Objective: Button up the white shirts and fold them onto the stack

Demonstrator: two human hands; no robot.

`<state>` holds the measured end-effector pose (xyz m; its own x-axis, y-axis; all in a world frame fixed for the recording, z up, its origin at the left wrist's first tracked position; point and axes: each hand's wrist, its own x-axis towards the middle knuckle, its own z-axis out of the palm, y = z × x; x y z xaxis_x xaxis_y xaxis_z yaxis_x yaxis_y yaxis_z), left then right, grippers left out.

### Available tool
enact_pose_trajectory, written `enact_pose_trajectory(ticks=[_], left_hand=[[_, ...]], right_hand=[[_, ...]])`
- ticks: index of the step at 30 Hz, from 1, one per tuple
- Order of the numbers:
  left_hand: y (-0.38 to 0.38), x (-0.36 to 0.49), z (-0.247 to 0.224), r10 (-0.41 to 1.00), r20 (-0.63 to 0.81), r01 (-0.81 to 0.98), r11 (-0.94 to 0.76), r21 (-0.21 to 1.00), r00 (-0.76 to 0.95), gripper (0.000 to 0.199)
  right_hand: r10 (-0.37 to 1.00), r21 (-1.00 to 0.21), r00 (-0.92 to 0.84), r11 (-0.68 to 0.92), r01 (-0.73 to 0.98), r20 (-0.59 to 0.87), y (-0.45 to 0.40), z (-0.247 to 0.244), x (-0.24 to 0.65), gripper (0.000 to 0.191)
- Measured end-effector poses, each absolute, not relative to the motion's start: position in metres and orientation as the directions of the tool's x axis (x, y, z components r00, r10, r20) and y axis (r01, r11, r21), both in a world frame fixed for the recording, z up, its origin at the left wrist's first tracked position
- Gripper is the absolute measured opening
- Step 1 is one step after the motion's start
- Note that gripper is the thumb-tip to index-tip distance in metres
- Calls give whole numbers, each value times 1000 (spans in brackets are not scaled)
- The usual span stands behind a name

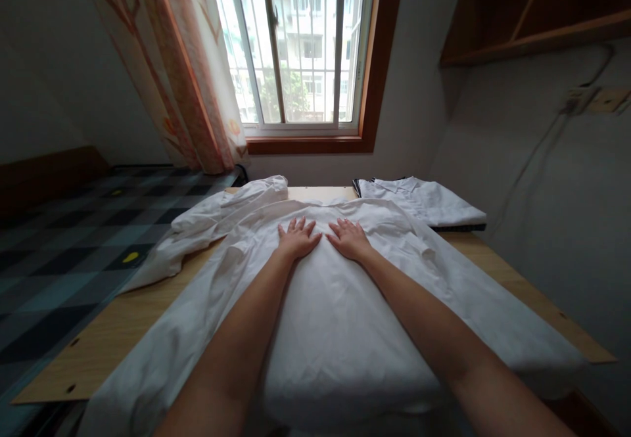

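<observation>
A white shirt (340, 319) lies spread out on a wooden board (142, 309), its collar end toward the window and its sleeves running down both sides. Both palms rest flat on its upper part. My left hand (298, 237) has its fingers spread on the cloth, left of the middle. Close beside it, my right hand (348, 238) presses down the same way, fingers apart. Neither hand grips anything. Some wrinkles show in the cloth around both hands. The shirt's near end hangs over the board's front edge.
At the back left lies a crumpled white garment (231, 204), partly over a checked bedspread (59, 240). A stack of folded shirts (419, 202) sits at the back right. Beyond are a curtain (182, 62) and a barred window (305, 49); a shelf (537, 43) hangs at right.
</observation>
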<state>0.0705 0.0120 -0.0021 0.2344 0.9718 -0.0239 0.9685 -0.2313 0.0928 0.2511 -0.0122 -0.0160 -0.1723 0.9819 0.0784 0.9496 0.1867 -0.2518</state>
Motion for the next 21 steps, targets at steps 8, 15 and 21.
enact_pose_trajectory(ticks=[8, 15, 21], left_hand=[[54, 71, 3, 999, -31, 990, -31, 137, 36, 87], [79, 66, 3, 997, -18, 989, 78, 127, -76, 86], [90, 61, 2, 995, -20, 990, 94, 106, -93, 82]], right_hand=[[983, -265, -176, 184, 946, 55, -12, -15, 249, 60], [980, -279, -190, 198, 940, 55, -11, -16, 250, 60], [979, -289, -197, 202, 936, 46, -9, -15, 252, 60]])
